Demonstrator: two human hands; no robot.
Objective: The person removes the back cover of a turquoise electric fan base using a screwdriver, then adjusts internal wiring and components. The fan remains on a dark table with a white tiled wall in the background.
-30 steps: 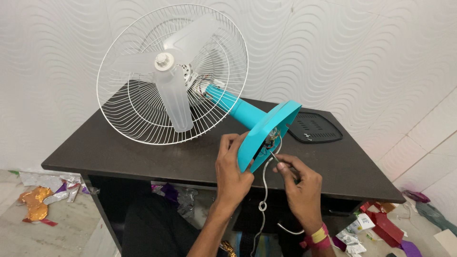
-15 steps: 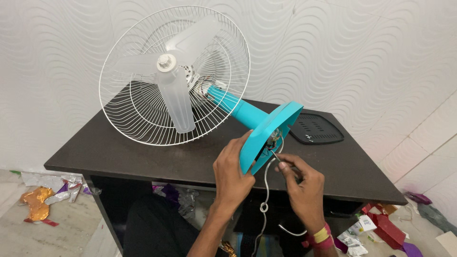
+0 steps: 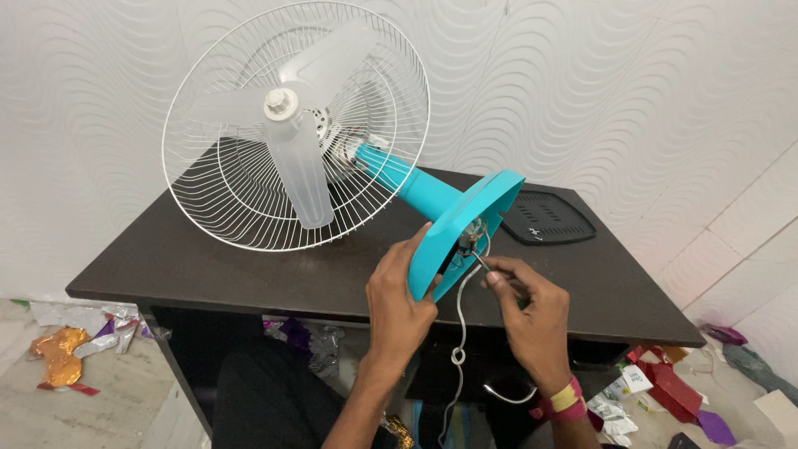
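A table fan lies tipped on a dark table (image 3: 208, 258), its white wire cage (image 3: 295, 125) and translucent blades resting to the left. The teal neck leads to the teal base (image 3: 457, 229), which is turned up so its underside faces me. My left hand (image 3: 399, 291) grips the base's lower rim. My right hand (image 3: 528, 312) holds a thin screwdriver (image 3: 484, 264) whose tip points into the opening in the base's underside. A white power cord (image 3: 459, 333) hangs down from the base between my hands.
A black bottom cover plate (image 3: 546, 218) lies flat on the table behind the base. Crumpled foil and paper scraps (image 3: 75, 341) litter the floor at left, and red and purple packaging (image 3: 665, 387) lies at right. A textured white wall stands close behind.
My hands stay at the base with only small shifts; the right hand has moved slightly at the opening. The fan has not moved.
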